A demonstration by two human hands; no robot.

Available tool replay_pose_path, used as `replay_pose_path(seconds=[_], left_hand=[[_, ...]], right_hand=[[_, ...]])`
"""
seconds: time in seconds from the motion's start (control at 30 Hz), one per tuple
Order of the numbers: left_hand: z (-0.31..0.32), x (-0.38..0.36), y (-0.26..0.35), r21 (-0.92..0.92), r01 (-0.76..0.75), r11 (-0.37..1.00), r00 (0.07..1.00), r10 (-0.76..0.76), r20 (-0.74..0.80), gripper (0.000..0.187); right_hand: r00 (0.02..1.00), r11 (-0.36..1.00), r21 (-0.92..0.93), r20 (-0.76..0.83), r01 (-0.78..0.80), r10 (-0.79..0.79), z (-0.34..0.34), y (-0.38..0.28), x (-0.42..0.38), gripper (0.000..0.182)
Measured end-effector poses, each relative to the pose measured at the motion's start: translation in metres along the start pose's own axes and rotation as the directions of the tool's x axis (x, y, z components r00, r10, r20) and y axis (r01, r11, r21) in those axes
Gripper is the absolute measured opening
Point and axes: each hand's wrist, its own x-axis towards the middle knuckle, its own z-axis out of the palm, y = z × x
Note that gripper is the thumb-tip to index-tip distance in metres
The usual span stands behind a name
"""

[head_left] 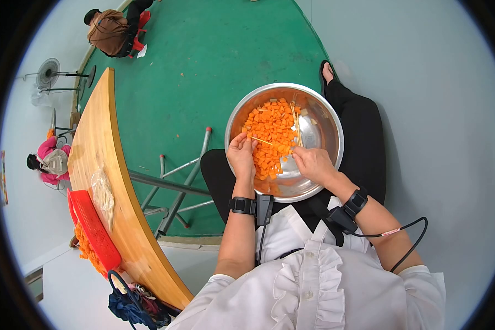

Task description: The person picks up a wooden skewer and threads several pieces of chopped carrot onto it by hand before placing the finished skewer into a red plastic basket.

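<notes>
1. Clock directions here: 12 is straight away from me. My left hand (241,157) has a thin stick (261,141) pinched by its end, over the metal bowl (340,137) in my lap.

2. The bit that matters: the stick's long axis runs from my left fingertips to between 3 and 4 o'clock, so the far end aims right at my right fingertips. Left hand's the nearer one, since it's got hold of it.

3. My right hand (313,165) is pinching what looks like an orange cube (284,149), about 10 o'clock from my knuckles and right by the stick's far end. Can't make out if it's threaded on, or if there's more than one in there.

4. Head count: one bowl, one stick in hand, at least two loose sticks (297,124) inside around 1 o'clock (they overlap). The heap of diced orange pieces (267,121) is too many to count, mostly on the bowl's 9 o'clock side.

5. Off at 8 o'clock: one wooden table (135,236), one red basket (96,228), one clear bag (101,190).
</notes>
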Motion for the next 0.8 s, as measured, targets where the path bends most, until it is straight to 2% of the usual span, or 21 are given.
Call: replay_pose_path(seconds=[0.3,0.5,0.8], left_hand=[[0.0,0.0,-0.001,0.013,-0.012,1.0,1.0,0.012,0.003,0.017],[-0.002,-0.001,-0.008,0.097,-0.076,0.992,0.997,0.076,0.005,0.019],[-0.007,-0.001,-0.012,0.198,-0.061,0.978,0.997,0.05,0.06,0.021]], right_hand=[[1.0,1.0,-0.002,0.001,0.009,-0.009,-0.001,-0.001,0.0,0.015],[1.0,0.999,-0.034,0.007,0.022,-0.022,0.001,-0.001,-0.001,0.015],[0.999,0.998,-0.05,0.006,0.035,-0.035,0.001,0.0,-0.001,0.015]])
